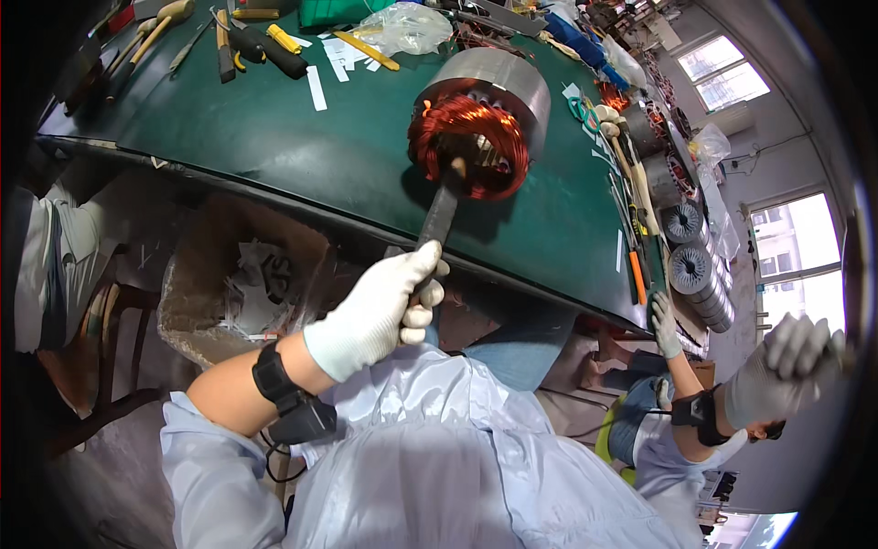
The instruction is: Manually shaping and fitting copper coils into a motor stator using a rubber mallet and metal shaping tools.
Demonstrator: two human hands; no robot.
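Note:
My left hand (380, 311), in a white knit glove, is closed round a dark, flat bar (440, 215). The bar slants up and away, and its brownish tip reaches the opening of a motor stator (498, 82). Whether the tip presses on the coils cannot be told. The stator lies on its side on the bench, a silver metal ring with orange-brown copper windings (422, 137) bulging from its near end. Far out to the right, my gloved right hand (791, 366) is raised, its fingers curled in. A blurred edge beside it hides what it grips.
The green bench (265, 165) carries mallets (160, 27), a yellow-handled cutter (283, 38) and paper strips at the back left. Scissors (583, 112), an orange-handled tool (637, 274) and stacked metal cores (700, 279) line the right. Another person's gloved hand (665, 325) rests there. A scrap box (206, 302) stands below.

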